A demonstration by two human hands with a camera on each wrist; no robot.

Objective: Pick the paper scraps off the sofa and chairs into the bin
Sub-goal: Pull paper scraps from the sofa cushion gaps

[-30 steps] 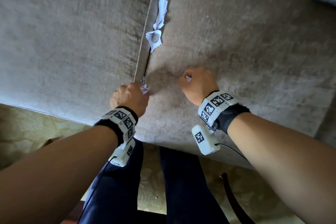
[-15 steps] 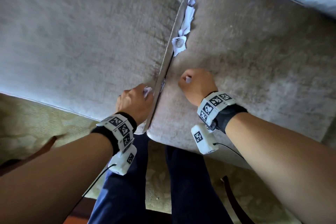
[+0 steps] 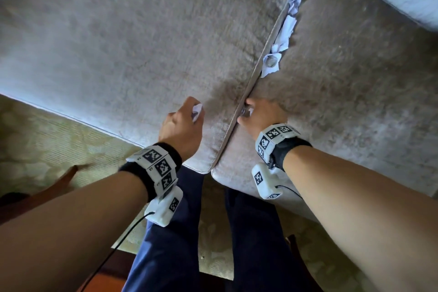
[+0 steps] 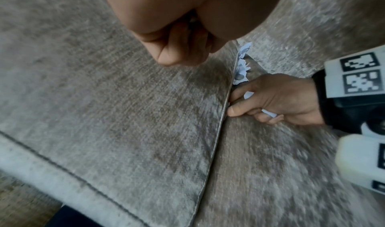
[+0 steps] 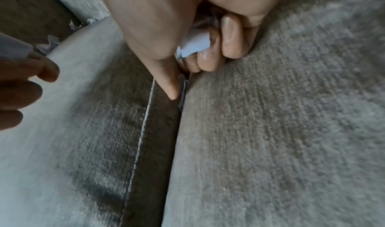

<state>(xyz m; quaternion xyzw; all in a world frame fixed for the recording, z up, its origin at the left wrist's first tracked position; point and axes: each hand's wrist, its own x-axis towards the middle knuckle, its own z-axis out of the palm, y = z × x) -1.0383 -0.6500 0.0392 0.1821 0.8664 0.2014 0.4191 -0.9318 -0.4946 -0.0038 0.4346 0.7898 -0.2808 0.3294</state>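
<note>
From the head view, my left hand (image 3: 182,123) hovers over the left sofa cushion (image 3: 118,42), fingers curled around a white scrap (image 3: 197,109). My right hand (image 3: 259,116) sits at the seam (image 3: 239,111) between the 2 cushions, thumb and fingertips pressed at the gap, with a bit of white paper showing in its curl.

The left wrist view shows what the head view hides: the right hand (image 4: 277,98) already holds paper, one white bit (image 4: 248,95) poking out by the index finger and another (image 4: 269,113) under the palm, while its thumb reaches to the seam. It also shows my left hand (image 4: 183,49) closed in a loose fist from below; the scrap in it is not visible there.

The right wrist view gives the closest look at the gap: the right index finger (image 5: 166,75) points down into the dark slot, and the other fingers curl over a folded white piece (image 5: 194,45). At its left edge I see left-hand fingertips (image 5: 44,70), blurred.

More scraps (image 3: 283,33) lie in a line along the seam beyond the right hand, the nearest one (image 3: 271,64) crumpled with a greyish round mark; they also show in the left wrist view (image 4: 241,65).

The sofa is a grey-brown velvety fabric with piped cushion edges. Below its front edge lies a pale patterned carpet (image 3: 47,140), and my dark blue trousers (image 3: 170,244) stand against the sofa front.
</note>
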